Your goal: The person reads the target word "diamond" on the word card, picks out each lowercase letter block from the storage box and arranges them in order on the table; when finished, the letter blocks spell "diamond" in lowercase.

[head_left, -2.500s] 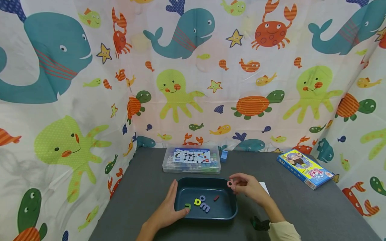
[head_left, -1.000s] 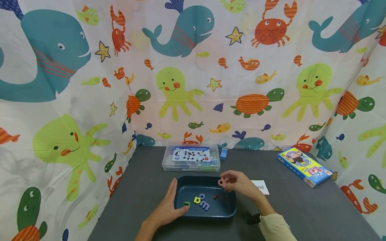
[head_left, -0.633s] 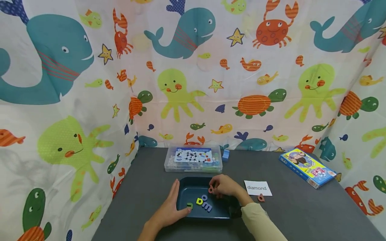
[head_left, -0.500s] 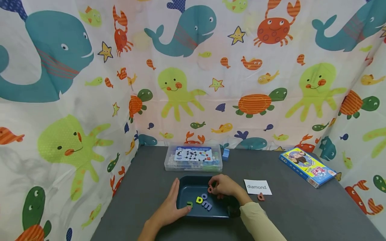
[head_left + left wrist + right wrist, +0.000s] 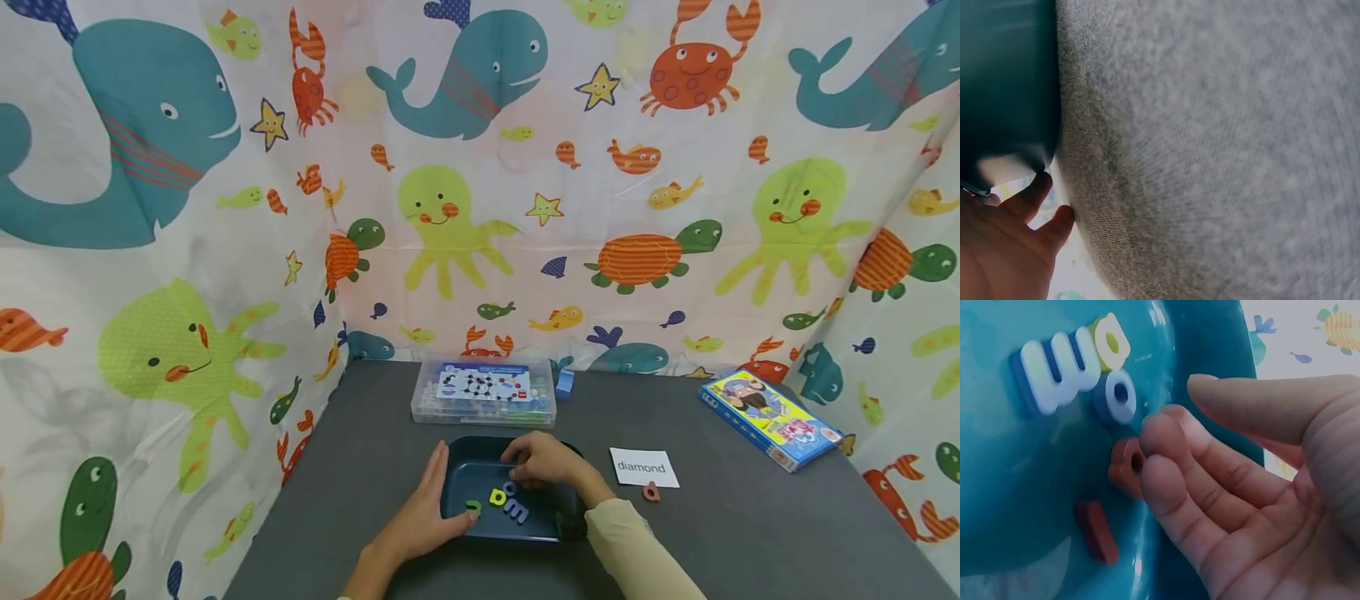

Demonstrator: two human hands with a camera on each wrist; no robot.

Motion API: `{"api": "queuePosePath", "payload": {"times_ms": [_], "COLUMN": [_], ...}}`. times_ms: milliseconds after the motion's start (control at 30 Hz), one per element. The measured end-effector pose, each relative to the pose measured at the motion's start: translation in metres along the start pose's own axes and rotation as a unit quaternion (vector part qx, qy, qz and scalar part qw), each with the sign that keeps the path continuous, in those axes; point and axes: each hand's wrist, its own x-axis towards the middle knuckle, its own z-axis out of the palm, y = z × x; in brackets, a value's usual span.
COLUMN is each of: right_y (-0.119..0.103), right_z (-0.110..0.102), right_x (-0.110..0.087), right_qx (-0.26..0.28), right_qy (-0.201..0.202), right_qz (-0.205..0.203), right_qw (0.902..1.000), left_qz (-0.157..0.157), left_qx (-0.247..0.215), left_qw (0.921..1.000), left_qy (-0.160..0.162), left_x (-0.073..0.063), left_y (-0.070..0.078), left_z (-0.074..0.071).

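My left hand (image 5: 423, 512) rests on the near left corner of a dark teal tray (image 5: 457, 454), its fingers straight along the outer wall and its thumb over the rim. In the left wrist view, spread fingers touch the tray's wall. My right hand (image 5: 551, 462) is inside the tray, fingers loosely bent, thumb apart. Its fingertips are right at a reddish letter (image 5: 1125, 467) lying in the tray. Close by lie a lilac "o" (image 5: 1116, 397), a lilac "m" (image 5: 1057, 369), a yellow letter (image 5: 1110, 342) and a dark red bar-shaped letter (image 5: 1096, 532). A green letter (image 5: 473, 507) lies by my left thumb.
Right of the tray is a white card (image 5: 643, 467) reading "diamond", with a reddish letter (image 5: 651, 492) at its lower edge. Behind stand a clear plastic case (image 5: 483, 408) and a small blue block (image 5: 565, 383). A blue-and-yellow box (image 5: 772, 421) lies at the right.
My right hand has carried a pinkish letter from the tray's right rim leftward and down into the tray, and let go of it. The card came into view. My left hand stays at its corner.
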Motion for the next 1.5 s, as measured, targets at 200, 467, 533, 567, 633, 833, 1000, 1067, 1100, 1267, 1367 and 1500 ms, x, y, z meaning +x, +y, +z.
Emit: {"api": "queuePosePath", "payload": {"times_ms": [200, 467, 533, 567, 633, 833, 1000, 1067, 1100, 1267, 1367, 1500], "right_y": [-0.003, -0.005, -0.007, -0.008, -0.009, -0.009, -0.004, 0.000, 0.001, 0.007, 0.008, 0.009], "right_z": [-0.003, -0.012, -0.012, -0.011, -0.009, 0.001, 0.003, 0.003, 0.003, 0.003, 0.004, 0.005], "right_x": [0.002, -0.009, -0.012, -0.014, -0.017, -0.022, -0.022, -0.021, -0.020, -0.018, -0.016, -0.014], "right_qx": [-0.037, -0.083, -0.104, -0.116, -0.131, -0.150, -0.155, -0.151, -0.149, -0.153, -0.158, -0.165], "right_qy": [-0.008, 0.020, 0.032, 0.035, 0.033, 0.029, 0.031, 0.028, 0.027, 0.024, 0.023, 0.027], "right_qz": [-0.011, 0.024, 0.040, 0.049, 0.083, 0.150, 0.157, 0.151, 0.146, 0.121, 0.118, 0.120], "right_qw": [0.9992, 0.9960, 0.9932, 0.9914, 0.9874, 0.9769, 0.9747, 0.9765, 0.9775, 0.9805, 0.9802, 0.9787], "left_qz": [0.011, 0.006, 0.008, 0.007, 0.004, -0.008, -0.011, -0.013, -0.014, -0.016, -0.013, -0.009], "left_qx": [-0.004, 0.008, 0.009, 0.008, 0.009, 0.005, 0.000, -0.001, 0.001, 0.004, 0.002, 0.005], "left_qw": [0.9999, 0.9998, 0.9998, 0.9998, 0.9998, 0.9999, 0.9999, 0.9999, 0.9999, 0.9998, 0.9999, 0.9999], "left_qy": [0.001, 0.017, 0.018, 0.017, 0.015, 0.010, 0.007, 0.006, 0.006, 0.006, 0.008, 0.009], "left_x": [0.002, 0.001, 0.000, -0.001, -0.002, -0.003, -0.002, -0.001, -0.001, 0.000, -0.001, -0.002], "left_y": [0.004, 0.005, 0.005, 0.004, 0.003, -0.002, -0.002, -0.002, -0.002, 0.001, 0.004, 0.005], "left_z": [0.002, -0.004, -0.005, -0.006, -0.006, -0.002, 0.002, 0.003, 0.003, 0.004, 0.003, 0.003]}}
